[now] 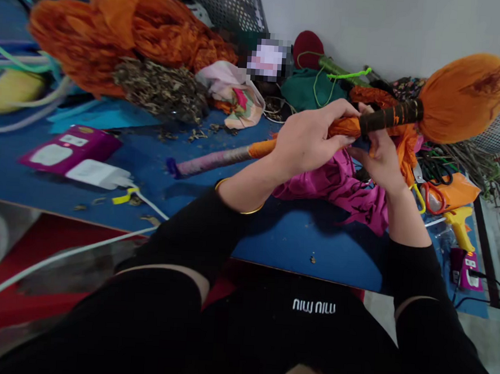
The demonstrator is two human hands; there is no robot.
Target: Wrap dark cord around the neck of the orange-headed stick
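Observation:
A long fabric-wrapped stick [217, 161] slants across the table, rising to the right. Its right end carries a puffed orange cloth head [458, 104], with a dark brown wrapped band [392, 116] just below it. Around the orange-wrapped middle close the fingers of my left hand [308, 137]. My right hand [381, 153] grips from below beside the dark band, its fingers partly hidden behind the stick. Under both hands lies crumpled magenta cloth [338, 187]. The stick's left end is pinkish with a purple tip.
Orange cloth [132, 27] and a dried brown clump [163, 88] lie at the back left. A purple power strip [72, 148] with a white charger [100, 173] sits left. On the right are red-handled scissors [433, 198], a yellow glue gun [459, 225] and dry twigs [484, 167].

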